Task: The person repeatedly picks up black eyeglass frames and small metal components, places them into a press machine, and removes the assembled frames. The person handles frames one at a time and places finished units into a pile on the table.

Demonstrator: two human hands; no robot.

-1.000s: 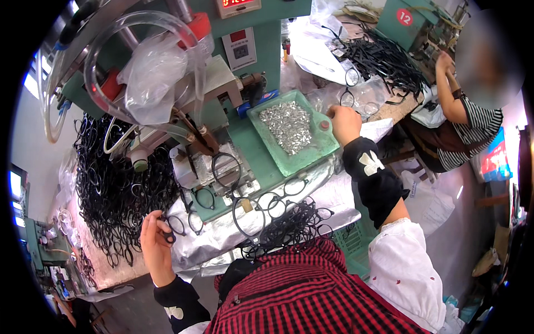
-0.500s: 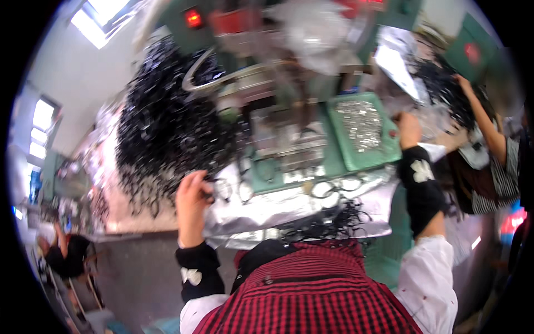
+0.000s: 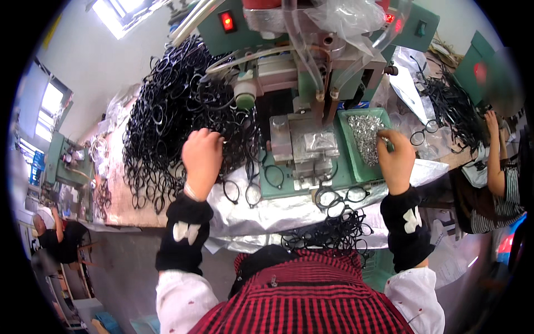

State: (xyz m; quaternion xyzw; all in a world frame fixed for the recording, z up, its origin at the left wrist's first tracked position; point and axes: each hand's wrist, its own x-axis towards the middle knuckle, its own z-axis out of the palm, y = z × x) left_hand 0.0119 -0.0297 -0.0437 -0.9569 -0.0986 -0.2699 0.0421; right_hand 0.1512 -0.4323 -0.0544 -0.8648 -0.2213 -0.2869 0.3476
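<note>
The small bright metal bits [image 3: 364,139] lie heaped in a green tray [image 3: 369,175] on the right of the work spot. Over the tray's right side is the worker's right hand [image 3: 397,158], fingers bent toward the thumb in a narrow grip; I can't tell from here whether it has hold of a bit. On the left rises a big tangle of black glasses frames [image 3: 161,119], and the left hand [image 3: 203,161] is at its near right edge, fingers curled, that grip partly hidden, so whether it holds a frame I can't say. A loose pair of round rims [image 3: 253,195] rests just right of it on a silvery sheet [image 3: 239,217]. Between the hands stands a green machine [image 3: 261,190] with a metal block. A smaller heap of frames [image 3: 328,231] sits at the bench's [image 3: 146,214] near edge. Farther right, a co-worker's hand [image 3: 492,123] is beside dark strips [image 3: 448,103].
</note>
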